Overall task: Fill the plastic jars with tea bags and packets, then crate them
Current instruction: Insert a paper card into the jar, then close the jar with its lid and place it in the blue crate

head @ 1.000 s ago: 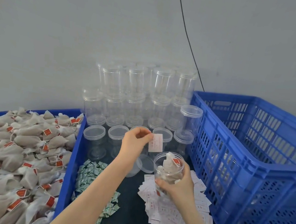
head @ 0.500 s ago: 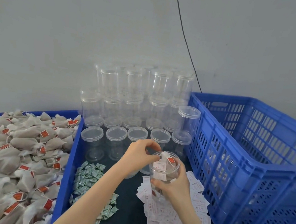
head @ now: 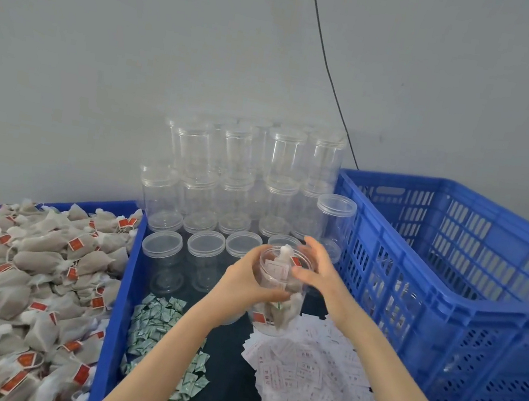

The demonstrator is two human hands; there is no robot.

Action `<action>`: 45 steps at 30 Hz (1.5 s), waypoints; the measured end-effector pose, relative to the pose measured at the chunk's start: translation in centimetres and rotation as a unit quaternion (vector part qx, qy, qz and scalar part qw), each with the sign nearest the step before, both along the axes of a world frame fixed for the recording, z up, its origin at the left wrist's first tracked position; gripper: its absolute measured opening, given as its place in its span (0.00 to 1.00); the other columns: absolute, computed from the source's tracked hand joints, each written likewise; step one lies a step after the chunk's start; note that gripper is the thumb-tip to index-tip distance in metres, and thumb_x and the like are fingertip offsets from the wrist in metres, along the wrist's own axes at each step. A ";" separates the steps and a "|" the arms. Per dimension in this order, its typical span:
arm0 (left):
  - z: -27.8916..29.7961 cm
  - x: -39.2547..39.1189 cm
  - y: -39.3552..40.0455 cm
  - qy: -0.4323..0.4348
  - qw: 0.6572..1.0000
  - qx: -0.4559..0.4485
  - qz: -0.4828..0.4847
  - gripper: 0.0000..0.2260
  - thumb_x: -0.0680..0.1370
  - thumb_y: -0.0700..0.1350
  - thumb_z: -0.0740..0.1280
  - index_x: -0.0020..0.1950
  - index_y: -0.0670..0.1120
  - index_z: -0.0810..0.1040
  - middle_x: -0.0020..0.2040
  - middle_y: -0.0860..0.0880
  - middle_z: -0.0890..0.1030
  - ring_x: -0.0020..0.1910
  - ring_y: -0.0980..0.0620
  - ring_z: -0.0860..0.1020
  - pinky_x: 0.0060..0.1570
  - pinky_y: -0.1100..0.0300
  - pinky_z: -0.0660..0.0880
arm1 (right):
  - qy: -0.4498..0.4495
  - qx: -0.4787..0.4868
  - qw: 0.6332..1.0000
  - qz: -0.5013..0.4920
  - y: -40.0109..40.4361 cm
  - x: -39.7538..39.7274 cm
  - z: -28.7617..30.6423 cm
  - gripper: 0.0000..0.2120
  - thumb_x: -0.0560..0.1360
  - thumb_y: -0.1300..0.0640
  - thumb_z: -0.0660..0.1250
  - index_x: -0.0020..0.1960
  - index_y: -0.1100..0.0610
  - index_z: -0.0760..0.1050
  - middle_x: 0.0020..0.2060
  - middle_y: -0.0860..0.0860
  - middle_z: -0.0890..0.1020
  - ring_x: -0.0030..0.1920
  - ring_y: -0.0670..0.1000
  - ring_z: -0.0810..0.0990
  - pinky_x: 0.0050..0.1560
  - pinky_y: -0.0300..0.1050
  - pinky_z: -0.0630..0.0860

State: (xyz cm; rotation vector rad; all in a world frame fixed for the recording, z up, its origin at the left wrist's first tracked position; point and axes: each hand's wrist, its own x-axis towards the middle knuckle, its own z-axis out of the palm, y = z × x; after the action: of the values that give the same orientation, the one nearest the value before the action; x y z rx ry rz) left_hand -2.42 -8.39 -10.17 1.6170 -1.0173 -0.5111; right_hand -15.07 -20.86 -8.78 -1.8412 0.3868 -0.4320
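Observation:
I hold an open clear plastic jar (head: 273,319) over the dark table, in front of me. Inside it are several tea bags with red tags and a white packet standing against its near wall. My left hand (head: 243,282) grips the jar's left side, thumb across the front. My right hand (head: 317,271) curls round the upper right of the jar, thumb on its wall and fingers arched past the rim. Loose tea bags (head: 18,282) fill a blue tray (head: 123,282) on the left. Green packets (head: 160,322) and white packets (head: 307,380) lie in heaps below the jar.
Empty lidded jars (head: 242,179) are stacked against the wall, with a row of single jars in front. A large blue crate (head: 448,299) stands at the right, close to my right forearm. A black cable (head: 328,71) runs down the wall behind it.
The white packet that my left hand pinched above the jar now sits inside it. My left hand has taken the jar's side, and my right hand has shifted from under it to its upper right.

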 end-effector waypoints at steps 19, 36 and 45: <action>5.1 -2.2 -4.1 -0.027 0.993 -0.112 0.038 0.23 0.78 0.48 0.67 0.71 0.57 0.66 0.67 0.60 0.70 0.64 0.61 0.70 0.51 0.73 0.70 | 0.201 -0.561 0.794 -0.117 -6.4 0.2 17.9 0.34 0.70 0.28 0.62 0.65 0.51 0.72 0.57 0.48 0.77 0.50 0.50 0.73 0.46 0.47 0.67; 4.6 -2.3 -8.8 0.009 0.995 -0.092 -0.029 0.12 0.79 0.35 0.62 0.48 0.51 0.79 0.39 0.57 0.83 0.41 0.64 0.80 0.41 0.72 0.72 | 0.267 -0.460 0.768 -0.357 -20.6 2.2 13.2 0.36 0.73 0.34 0.64 0.68 0.62 0.67 0.63 0.59 0.71 0.59 0.60 0.76 0.44 0.47 0.68; 2.8 -0.3 -9.8 0.038 0.995 -0.092 -0.028 0.13 0.78 0.33 0.61 0.48 0.49 0.80 0.40 0.53 0.84 0.39 0.62 0.79 0.40 0.69 0.73 | 0.376 -0.381 0.805 -0.255 -23.7 4.1 7.5 0.39 0.80 0.37 0.57 0.79 0.60 0.50 0.76 0.63 0.54 0.67 0.63 0.72 0.59 0.52 0.73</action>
State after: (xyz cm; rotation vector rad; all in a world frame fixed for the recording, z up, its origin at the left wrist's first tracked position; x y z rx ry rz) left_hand -2.68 -18.16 -7.35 1.3983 -1.0245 -0.4981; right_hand -10.99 -44.57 -1.32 -2.6641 1.4506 -0.1867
